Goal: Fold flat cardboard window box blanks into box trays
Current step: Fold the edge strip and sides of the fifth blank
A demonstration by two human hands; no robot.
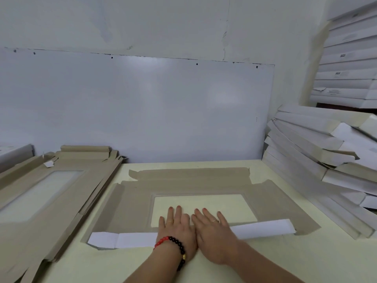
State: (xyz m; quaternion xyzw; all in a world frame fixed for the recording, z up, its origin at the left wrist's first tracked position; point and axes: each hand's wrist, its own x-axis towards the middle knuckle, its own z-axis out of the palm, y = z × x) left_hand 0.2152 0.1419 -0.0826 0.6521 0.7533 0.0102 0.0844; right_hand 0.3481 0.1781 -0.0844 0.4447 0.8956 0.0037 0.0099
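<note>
A flat grey-brown cardboard window box blank (193, 186) lies on the pale table (265, 258), its clear window (230, 205) in the middle. The blank's near flap (134, 240) is folded over, showing its white side. My left hand (177, 227), with a red and black bead bracelet at the wrist, presses flat on this folded flap with straight fingers. My right hand (214, 231) lies flat beside it, touching it, and presses the same flap.
A stack of unfolded blanks (51, 193) lies at the left of the table. Folded white box trays (318, 152) are piled at the right, with more stacked on a shelf (346, 64) above. A white wall panel (142, 107) stands behind the table.
</note>
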